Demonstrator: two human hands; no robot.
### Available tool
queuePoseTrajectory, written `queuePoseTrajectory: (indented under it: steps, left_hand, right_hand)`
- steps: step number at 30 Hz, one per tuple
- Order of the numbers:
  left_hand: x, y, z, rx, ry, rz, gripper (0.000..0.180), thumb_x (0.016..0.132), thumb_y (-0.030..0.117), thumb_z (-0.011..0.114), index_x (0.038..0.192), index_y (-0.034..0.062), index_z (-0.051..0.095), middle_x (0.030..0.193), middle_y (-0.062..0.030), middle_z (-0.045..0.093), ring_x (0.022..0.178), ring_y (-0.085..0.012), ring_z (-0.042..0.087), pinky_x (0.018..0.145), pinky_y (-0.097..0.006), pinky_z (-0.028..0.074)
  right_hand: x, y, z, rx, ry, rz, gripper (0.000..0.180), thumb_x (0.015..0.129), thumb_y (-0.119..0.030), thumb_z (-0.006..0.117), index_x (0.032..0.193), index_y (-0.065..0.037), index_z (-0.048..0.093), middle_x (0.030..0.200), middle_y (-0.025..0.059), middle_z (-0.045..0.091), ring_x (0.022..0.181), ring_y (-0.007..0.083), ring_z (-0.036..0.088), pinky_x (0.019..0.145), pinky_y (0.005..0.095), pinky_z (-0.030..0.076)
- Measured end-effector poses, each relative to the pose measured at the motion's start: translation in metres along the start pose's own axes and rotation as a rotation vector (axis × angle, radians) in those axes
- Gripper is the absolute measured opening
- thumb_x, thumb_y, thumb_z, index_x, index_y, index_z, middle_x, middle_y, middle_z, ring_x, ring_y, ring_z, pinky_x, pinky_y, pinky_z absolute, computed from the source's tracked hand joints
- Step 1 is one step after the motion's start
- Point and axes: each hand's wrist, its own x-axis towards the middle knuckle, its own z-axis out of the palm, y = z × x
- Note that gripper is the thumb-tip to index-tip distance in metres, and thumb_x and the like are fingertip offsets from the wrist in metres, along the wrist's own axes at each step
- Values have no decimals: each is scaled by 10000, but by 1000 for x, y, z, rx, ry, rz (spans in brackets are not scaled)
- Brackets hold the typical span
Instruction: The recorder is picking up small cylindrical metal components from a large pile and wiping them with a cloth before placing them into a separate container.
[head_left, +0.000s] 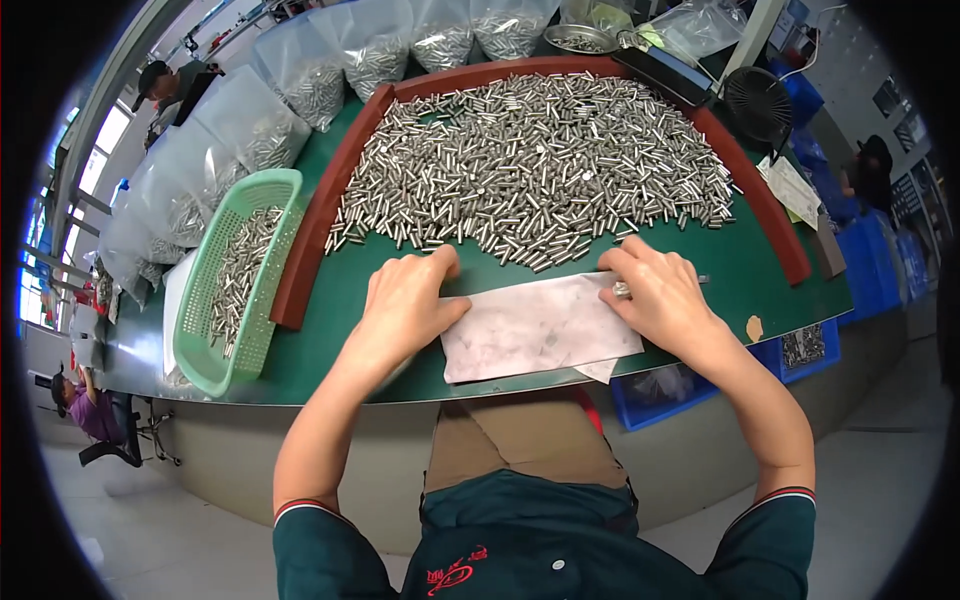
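Note:
A large spread of short silver metal pins [530, 160] covers the far part of the green tabletop. Nearer to me a pale, smudged cloth [540, 328] lies flat by the table's front edge. My left hand [405, 300] is at the cloth's left side, fingers curved and thumb apart from them. Its thumb tip meets the cloth's edge, its index finger is close to the nearest pins, and nothing shows in its grasp. Over the cloth's right end, my right hand [662, 295] pinches a few metal pins [622, 289] between thumb and fingers.
Dark red wooden rails [330, 215] fence the pins. Left of them stands a green plastic basket [262, 330] holding more pins. Clear bags of pins [380, 60] line the far and left sides. A black fan [757, 100] is at the far right; a blue bin [655, 405] sits below the edge.

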Motion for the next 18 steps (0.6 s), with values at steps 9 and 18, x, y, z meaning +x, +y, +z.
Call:
queuePoseTrajectory:
  steps: [9,18]
  left_hand:
    - [-16,11,20,-310,148,142,169,725,146,622,846,35,581,752,-148,600,641,-317,566,565,-376,444]
    - [-2,-9,23,-257,22,151,280,647,181,700,747,-1,513,561,-91,442,510,-232,442,506,-340,372]
  right_hand:
    - [-16,-14,-7,150,-65,-93,173,723,-177,633,817,-52,559,808,99,500,579,314,544,511,416,435]
    - [7,8,-8,210,-228,75,172,671,-111,637,795,-19,562,853,110,535,723,278,561,639,372,432]
